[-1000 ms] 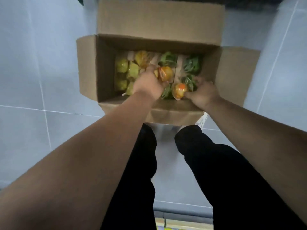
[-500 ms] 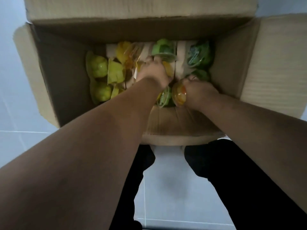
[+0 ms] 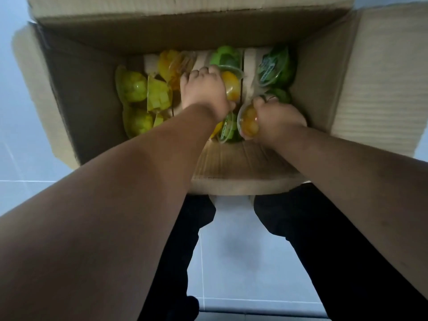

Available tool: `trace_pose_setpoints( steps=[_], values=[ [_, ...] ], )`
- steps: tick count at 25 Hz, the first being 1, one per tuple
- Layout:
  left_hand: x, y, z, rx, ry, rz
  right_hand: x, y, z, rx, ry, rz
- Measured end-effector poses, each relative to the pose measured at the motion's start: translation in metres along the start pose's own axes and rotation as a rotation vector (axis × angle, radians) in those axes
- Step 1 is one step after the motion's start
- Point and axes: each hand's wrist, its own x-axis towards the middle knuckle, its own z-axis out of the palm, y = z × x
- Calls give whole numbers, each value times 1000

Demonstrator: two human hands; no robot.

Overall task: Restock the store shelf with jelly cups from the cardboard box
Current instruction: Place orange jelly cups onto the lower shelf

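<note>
An open cardboard box (image 3: 76, 96) stands on the floor below me, with several jelly cups inside. Yellow-green cups (image 3: 134, 89) lie at the left, green-lidded cups (image 3: 273, 68) at the back right. My left hand (image 3: 203, 91) reaches into the middle of the box and its fingers curl around an orange-yellow jelly cup (image 3: 231, 86). My right hand (image 3: 278, 119) grips another orange jelly cup (image 3: 249, 122) near the box's front wall. Another green-lidded cup (image 3: 228, 130) lies between my wrists.
The box flaps stand open on all sides, the right flap (image 3: 384, 77) spread wide. Pale tiled floor (image 3: 20, 172) surrounds the box. My legs in black trousers (image 3: 324, 251) stand right behind the front flap.
The camera has come much closer to the box. Both hands have stayed inside it, each closing tighter on an orange cup.
</note>
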Motion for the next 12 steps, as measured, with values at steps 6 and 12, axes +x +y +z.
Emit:
trace_pose_setpoints(
  steps=[6,12],
  values=[
    [-66,-17,-64,-373,-4,-292,-71,3,-35,127,137,61],
    [-149,-33,-163,-1028,18,-487,-170,-10,-106,416,250,62]
  ],
)
